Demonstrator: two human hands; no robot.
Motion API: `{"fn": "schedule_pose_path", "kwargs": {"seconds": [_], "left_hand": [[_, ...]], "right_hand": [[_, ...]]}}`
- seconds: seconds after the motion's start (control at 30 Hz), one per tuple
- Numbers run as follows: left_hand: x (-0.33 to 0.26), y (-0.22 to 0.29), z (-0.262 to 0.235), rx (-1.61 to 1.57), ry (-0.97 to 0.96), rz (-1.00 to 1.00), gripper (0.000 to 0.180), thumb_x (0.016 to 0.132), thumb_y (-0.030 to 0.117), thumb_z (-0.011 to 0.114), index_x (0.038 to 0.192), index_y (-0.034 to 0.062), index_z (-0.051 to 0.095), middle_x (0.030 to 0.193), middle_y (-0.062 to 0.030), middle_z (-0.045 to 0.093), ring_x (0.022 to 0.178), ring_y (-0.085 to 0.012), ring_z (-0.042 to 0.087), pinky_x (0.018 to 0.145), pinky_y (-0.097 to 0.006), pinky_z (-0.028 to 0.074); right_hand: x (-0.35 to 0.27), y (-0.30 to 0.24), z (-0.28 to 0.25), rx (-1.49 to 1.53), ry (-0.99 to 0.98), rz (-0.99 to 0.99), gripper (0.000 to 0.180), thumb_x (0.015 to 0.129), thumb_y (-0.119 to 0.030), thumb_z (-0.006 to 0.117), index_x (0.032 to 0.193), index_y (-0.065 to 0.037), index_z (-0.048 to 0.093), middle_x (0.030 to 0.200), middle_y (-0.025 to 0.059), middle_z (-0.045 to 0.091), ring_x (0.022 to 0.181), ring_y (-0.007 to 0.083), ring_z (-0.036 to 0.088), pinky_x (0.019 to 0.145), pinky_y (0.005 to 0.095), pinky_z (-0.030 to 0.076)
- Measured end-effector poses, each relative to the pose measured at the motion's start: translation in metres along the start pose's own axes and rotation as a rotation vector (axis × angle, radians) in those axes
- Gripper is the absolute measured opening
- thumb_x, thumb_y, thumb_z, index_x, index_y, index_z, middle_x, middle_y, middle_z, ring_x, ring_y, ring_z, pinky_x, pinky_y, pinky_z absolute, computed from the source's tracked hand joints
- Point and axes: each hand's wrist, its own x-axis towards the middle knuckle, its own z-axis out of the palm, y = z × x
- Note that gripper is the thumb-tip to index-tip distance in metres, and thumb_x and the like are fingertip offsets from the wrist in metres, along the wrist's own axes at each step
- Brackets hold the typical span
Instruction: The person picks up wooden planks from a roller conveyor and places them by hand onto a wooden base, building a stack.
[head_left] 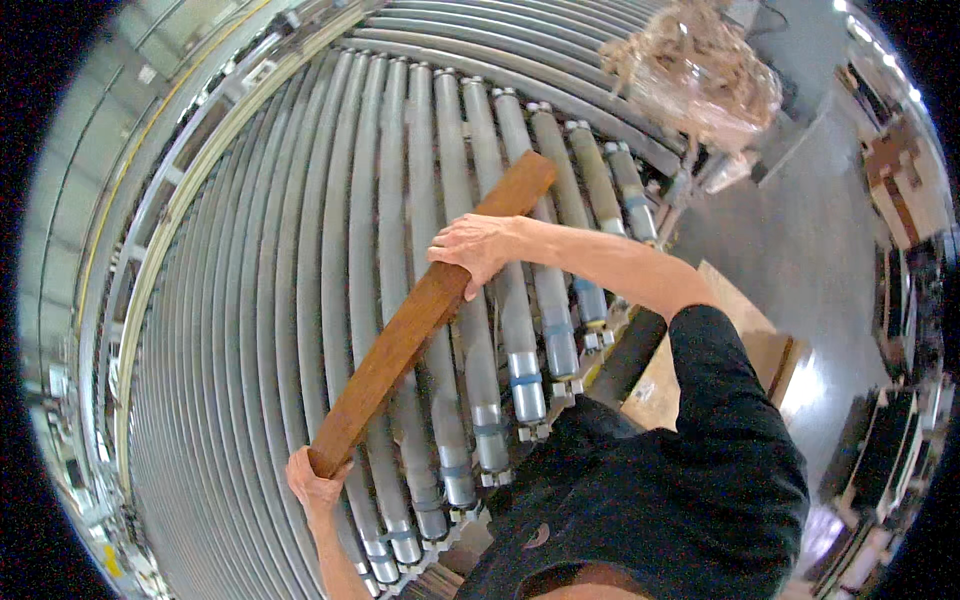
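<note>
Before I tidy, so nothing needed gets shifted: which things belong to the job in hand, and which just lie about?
In hand:
brown board, gripped by left hand and right hand
roller conveyor beneath it

Apparently lying about:
crumpled brown bundle in clear wrap, top right
brown carton, blurred, far right

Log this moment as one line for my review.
left hand: grips brown board at near end; right hand: grips it toward far end; board: diagonal over grey rollers, contact unclear; beyond: plastic-wrapped bundle
</note>
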Motion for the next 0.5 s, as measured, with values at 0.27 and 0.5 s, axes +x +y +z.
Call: {"fn": "schedule_pose_path", "kwargs": {"seconds": [0.27, 0.5], "left_hand": [[0.023, 0.016, -0.049, -0.141, -0.123, 0.216, 0.070, 0.046, 0.025, 0.093, 0.106, 0.0053, 0.063, 0.089, -0.0106, 0.064, 0.084, -0.0307, 0.062, 0.073, -0.039, 0.049], [0.104, 0.162, -0.194, 0.209, -0.248, 0.830, 0.047, 0.086, 0.032, 0.077, 0.122, 0.0049, 0.066, 0.109, -0.0159, 0.068, 0.098, -0.0301, 0.064, 0.083, -0.045, 0.051]], "right_hand": [[-0.144, -0.104, 0.008, 0.053, 0.214, 0.155, 0.070, 0.065, -0.052, 0.085, 0.109, -0.005, 0.056, 0.097, 0.0131, 0.063, 0.097, 0.0321, 0.064, 0.082, 0.0448, 0.052], [-0.280, -0.278, 0.072, 0.309, 0.506, 0.569, 0.071, 0.065, -0.054, 0.086, 0.107, -0.005, 0.056, 0.094, 0.0159, 0.063, 0.091, 0.0368, 0.064, 0.076, 0.0458, 0.052]]}}
